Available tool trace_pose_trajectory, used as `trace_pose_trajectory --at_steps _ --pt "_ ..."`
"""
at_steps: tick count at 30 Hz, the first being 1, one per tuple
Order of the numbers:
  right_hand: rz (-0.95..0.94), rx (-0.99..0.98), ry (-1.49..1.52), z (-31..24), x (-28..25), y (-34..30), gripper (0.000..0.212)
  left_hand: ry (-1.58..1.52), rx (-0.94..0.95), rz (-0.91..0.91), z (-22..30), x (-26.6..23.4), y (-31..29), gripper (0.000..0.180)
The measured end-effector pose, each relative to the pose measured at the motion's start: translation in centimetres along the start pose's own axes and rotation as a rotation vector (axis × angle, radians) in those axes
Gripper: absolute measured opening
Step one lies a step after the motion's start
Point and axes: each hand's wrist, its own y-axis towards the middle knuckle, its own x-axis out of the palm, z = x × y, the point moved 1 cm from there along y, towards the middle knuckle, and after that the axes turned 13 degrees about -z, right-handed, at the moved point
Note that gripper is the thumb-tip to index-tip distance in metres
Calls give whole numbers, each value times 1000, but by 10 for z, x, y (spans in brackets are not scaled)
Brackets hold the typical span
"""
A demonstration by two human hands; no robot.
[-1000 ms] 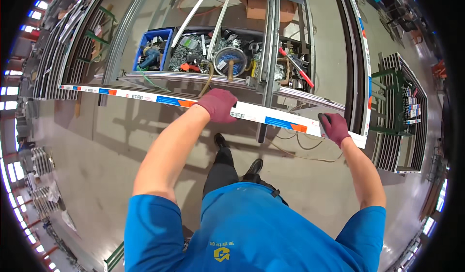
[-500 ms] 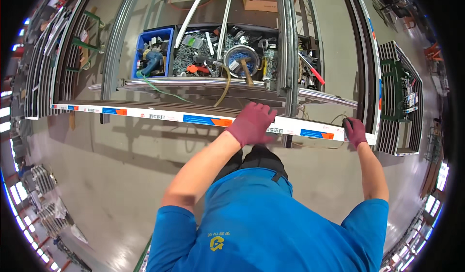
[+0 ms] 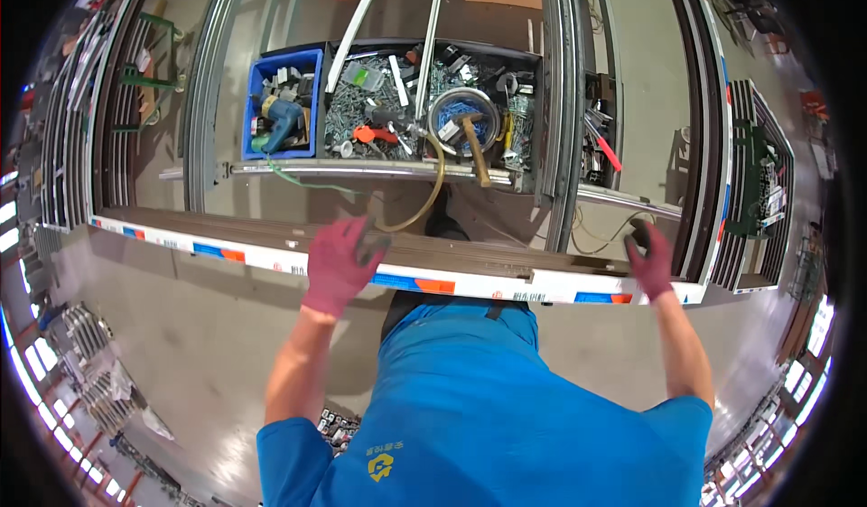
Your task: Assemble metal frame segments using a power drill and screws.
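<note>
A long metal frame bar [image 3: 461, 254] with a white printed film strip [image 3: 271, 259] on its near side runs across in front of my body. My left hand [image 3: 339, 268], in a dark red glove, hovers over the bar left of centre, thumb and fingers apart. Near the bar's right end is my right hand [image 3: 652, 261], gloved the same way, with thumb and fingers spread. Neither hand grips anything; whether the right palm brushes the film edge, I cannot tell. Dark side rails [image 3: 694, 146] lead away from the bar's right corner.
Beyond the bar stand a wide bin of screws and fittings [image 3: 348, 114] and a blue crate [image 3: 256, 101] holding a power drill [image 3: 284, 119]. A hammer [image 3: 476, 150] lies across a metal bowl [image 3: 442, 101]. Metal uprights [image 3: 562, 101] rise at centre right; stacked frames [image 3: 754, 173] stand farther right.
My left hand has come off the bar and moved left. The right hand's fingers have spread. The bar now sits lower in view, closer to my waist.
</note>
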Motion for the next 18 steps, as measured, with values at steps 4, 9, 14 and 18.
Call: trace_pose_trajectory --at_steps 4,9,14,18 --pt "-258 -63 385 -113 77 128 61 -47 -99 -158 5 -7 14 48" --pt "-450 161 104 -94 229 326 104 -153 -65 -209 12 -12 71 47" --pt "-540 279 -9 -104 307 400 85 -144 -67 -240 2 24 151 57" --pt "-497 244 -90 -102 318 405 70 -68 -56 -369 -19 71 193 62"
